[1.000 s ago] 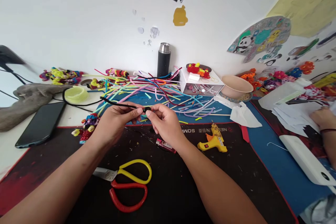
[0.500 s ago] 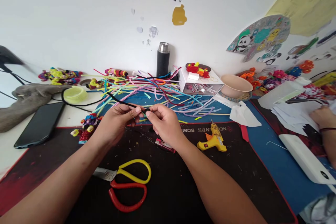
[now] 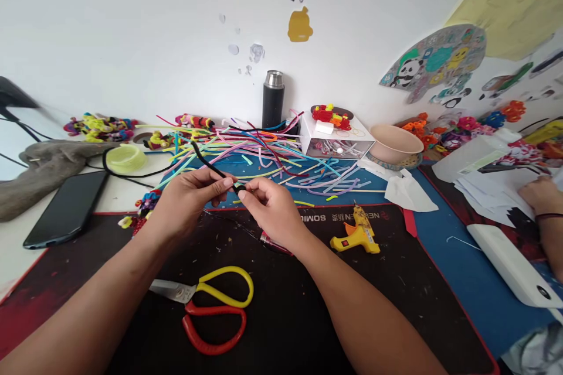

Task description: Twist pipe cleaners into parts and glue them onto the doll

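Observation:
My left hand (image 3: 189,202) pinches a black pipe cleaner (image 3: 210,166) whose free end sticks up and to the left. My right hand (image 3: 270,211) pinches the same pipe cleaner's near end, which is rolled into a small coil between my fingertips. Both hands meet above the far edge of the black desk mat (image 3: 281,304). A pile of coloured pipe cleaners (image 3: 264,155) lies just behind them.
Scissors with yellow and red handles (image 3: 211,304) lie on the mat in front of me, a yellow glue gun (image 3: 358,234) to the right. A black phone (image 3: 65,208) lies at left, a black flask (image 3: 273,99) and white box (image 3: 336,135) at the back. Another person's hand (image 3: 539,196) rests on papers at right.
The black pipe cleaner's free end has swung up from nearly level to a steeper slant. Both hands have shifted slightly left, still pinching it.

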The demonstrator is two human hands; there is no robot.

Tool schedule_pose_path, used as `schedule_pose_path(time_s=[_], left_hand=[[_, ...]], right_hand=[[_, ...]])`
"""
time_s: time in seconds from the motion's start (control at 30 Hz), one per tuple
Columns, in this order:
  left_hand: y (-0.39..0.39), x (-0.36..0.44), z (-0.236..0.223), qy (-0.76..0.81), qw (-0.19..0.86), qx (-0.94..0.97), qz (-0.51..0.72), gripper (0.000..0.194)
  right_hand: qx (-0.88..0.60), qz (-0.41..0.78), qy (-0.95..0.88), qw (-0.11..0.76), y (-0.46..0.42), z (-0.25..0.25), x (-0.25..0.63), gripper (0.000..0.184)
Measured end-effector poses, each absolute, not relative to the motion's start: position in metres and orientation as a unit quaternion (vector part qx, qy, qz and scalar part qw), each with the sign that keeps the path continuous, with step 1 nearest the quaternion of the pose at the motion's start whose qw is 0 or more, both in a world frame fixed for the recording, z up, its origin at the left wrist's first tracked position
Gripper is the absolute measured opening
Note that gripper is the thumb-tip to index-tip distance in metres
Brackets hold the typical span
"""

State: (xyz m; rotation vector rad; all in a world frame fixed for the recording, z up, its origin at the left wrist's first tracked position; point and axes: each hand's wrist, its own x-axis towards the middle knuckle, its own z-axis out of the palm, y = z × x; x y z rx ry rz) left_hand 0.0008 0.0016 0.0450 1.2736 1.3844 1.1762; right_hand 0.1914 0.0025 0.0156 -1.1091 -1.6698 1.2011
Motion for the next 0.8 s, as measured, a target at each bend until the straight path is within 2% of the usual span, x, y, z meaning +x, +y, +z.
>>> schedule_pose_path(time_s=[0.13, 0.27, 0.57, 0.7, 0.8], left_hand=[[0.001, 0.005, 0.044, 0.535, 0.502, 0.443, 0.516, 0.047], [0.0, 0.007, 0.043, 0.512, 0.519, 0.448, 0.517, 0.041], [0.002, 0.004, 0.038, 0.511, 0.499, 0.469, 0.52, 0.042], [0.0, 0.0, 0.039, 0.522, 0.49, 0.479, 0.508, 0.04], [-0.002, -0.005, 0.044, 0.539, 0.443, 0.537, 0.474, 0.034]], right_hand=[[-0.418, 0.53, -0.615, 0.407, 0.003, 0.017, 0.192, 0.027], [-0.41, 0.544, -0.598, 0.422, 0.002, 0.018, 0.192, 0.027], [-0.406, 0.562, -0.57, 0.442, 0.003, 0.02, 0.194, 0.029], [-0.413, 0.552, -0.584, 0.429, 0.003, 0.019, 0.195, 0.025], [-0.415, 0.543, -0.606, 0.406, 0.003, 0.02, 0.196, 0.022]])
